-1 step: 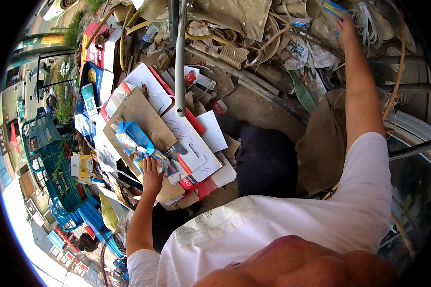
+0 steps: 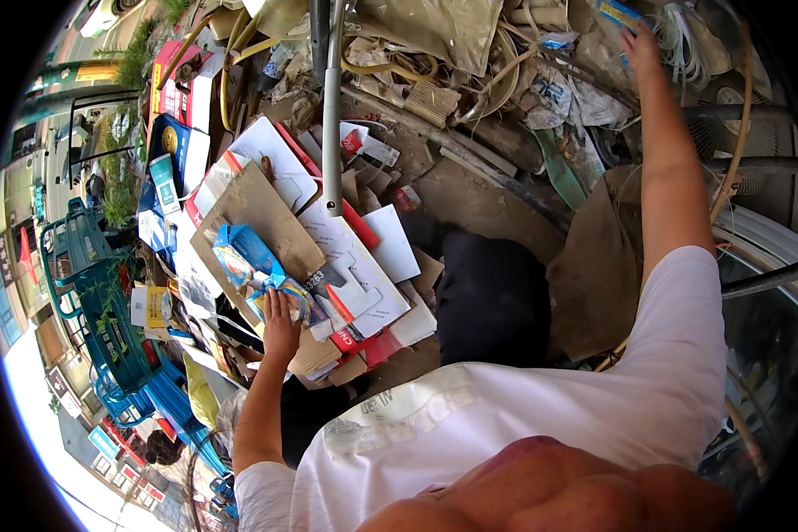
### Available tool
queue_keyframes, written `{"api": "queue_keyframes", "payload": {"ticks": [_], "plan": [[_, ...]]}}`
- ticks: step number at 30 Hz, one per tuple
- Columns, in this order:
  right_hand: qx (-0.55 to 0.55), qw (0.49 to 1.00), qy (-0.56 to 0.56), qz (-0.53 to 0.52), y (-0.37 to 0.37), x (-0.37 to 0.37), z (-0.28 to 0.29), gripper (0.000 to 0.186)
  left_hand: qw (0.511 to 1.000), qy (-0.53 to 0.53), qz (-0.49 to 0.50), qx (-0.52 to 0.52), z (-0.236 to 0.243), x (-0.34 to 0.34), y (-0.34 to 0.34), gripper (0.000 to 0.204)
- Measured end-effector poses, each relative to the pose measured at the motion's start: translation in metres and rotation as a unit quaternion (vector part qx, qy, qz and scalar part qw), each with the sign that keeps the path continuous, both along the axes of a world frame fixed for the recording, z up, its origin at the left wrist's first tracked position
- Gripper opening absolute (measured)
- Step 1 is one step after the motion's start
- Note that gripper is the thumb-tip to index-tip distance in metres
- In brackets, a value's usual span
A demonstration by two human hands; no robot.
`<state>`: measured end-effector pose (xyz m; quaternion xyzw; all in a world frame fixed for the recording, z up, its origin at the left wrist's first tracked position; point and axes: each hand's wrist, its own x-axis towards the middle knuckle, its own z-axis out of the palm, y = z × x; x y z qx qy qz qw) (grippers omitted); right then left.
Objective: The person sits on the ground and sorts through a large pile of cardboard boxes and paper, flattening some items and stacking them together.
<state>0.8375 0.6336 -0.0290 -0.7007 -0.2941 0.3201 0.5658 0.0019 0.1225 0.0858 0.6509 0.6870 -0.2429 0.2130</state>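
My left hand [image 2: 280,328] lies over crumpled blue printed packaging [image 2: 244,252], its fingers stretched out flat across the lower end. Beneath that packaging is a pile of flattened cardboard [image 2: 270,208], brown, white and red. Far to the upper right, my outstretched right hand [image 2: 643,51] has its fingers apart at the edge of a small blue and yellow packet [image 2: 619,13]. I cannot make out a grip on it.
A grey metal pole [image 2: 332,133] stands in front of the cardboard. Coiled pale cord [image 2: 680,49] lies beside my right hand. Long strips [image 2: 470,160] and a green piece [image 2: 559,168] lie on the littered ground. A teal cart [image 2: 97,301] stands at left.
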Motion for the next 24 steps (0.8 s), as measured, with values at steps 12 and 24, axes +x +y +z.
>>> {"api": "queue_keyframes", "payload": {"ticks": [12, 24], "plan": [[0.142, 0.976, 0.147, -0.079, -0.060, -0.035, 0.029, 0.050, 1.000, -0.005, -0.009, 0.015, -0.008, 0.002, -0.002, 0.080], [0.130, 0.974, 0.031, -0.183, -0.078, 0.000, 0.074, 0.066, 0.999, -0.031, -0.020, 0.039, -0.019, -0.006, 0.003, 0.080]]}}
